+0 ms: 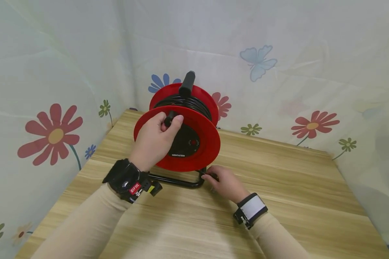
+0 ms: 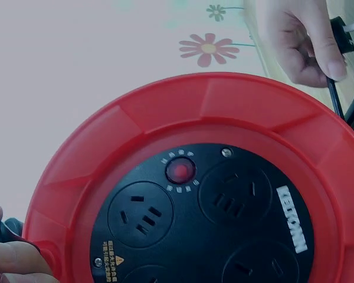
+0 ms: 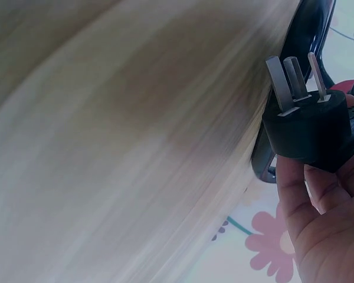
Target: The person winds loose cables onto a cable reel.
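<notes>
A red cable reel [image 1: 210, 144] with black cord [image 1: 194, 103] wound between its discs stands on the table. Its black centre panel [image 2: 206, 224] carries several sockets and a red button [image 2: 180, 170]. My left hand [image 1: 155, 140] grips the small black crank knob [image 1: 169, 118] on the front disc. Low at the reel's right side, my right hand [image 1: 227, 182] holds the cord's end with the black plug [image 3: 307, 127]. Three metal prongs [image 3: 295, 79] point away from the fingers in the right wrist view.
The reel's black tube stand [image 1: 178, 181] rests on the wood-grain table [image 1: 295, 187]. A black carrying handle [image 1: 187, 84] tops the reel. Behind and at the sides hangs a pale sheet [image 1: 207, 32] printed with flowers and a butterfly.
</notes>
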`<control>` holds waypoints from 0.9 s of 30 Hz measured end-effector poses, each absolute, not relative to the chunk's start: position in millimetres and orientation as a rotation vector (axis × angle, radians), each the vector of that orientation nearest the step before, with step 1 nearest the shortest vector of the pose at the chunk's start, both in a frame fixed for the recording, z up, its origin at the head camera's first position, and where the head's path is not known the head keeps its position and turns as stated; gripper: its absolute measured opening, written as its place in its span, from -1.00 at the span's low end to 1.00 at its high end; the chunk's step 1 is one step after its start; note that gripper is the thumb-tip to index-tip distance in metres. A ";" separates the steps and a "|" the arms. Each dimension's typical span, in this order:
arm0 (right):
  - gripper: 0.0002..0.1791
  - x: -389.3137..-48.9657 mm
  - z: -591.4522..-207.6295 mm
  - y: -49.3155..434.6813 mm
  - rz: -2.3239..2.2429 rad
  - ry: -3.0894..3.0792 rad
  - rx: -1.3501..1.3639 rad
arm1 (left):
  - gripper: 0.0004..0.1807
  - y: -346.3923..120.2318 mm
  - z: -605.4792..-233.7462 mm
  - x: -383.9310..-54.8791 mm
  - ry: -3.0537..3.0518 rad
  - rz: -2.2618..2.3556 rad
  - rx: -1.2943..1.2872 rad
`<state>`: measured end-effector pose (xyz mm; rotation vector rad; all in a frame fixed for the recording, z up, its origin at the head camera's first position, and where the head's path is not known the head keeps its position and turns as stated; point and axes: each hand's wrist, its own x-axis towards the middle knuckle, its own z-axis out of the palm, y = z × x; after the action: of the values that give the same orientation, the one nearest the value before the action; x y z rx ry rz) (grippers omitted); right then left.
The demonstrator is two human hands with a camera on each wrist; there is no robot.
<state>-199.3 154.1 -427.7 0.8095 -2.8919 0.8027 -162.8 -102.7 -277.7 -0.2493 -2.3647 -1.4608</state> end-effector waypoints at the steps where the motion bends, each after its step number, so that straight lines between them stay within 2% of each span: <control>1: -0.88 -199.4 -427.6 152.6 0.801 -2.895 0.815 | -0.47 -101.4 -277.4 -163.0 -2.369 -1.449 -0.256; 16: -0.92 -205.0 -423.6 144.0 0.812 -2.947 0.786 | -0.53 -90.4 -275.7 -162.3 -2.438 -1.336 -0.269; 27: -0.84 -211.2 -422.6 137.8 0.841 -2.992 0.759 | -0.57 -82.5 -275.4 -163.5 -2.482 -1.292 -0.276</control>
<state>-211.2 137.8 -422.6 0.7589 -2.9923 0.8412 -163.5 -82.5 -275.4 -0.2765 -2.4817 -1.2924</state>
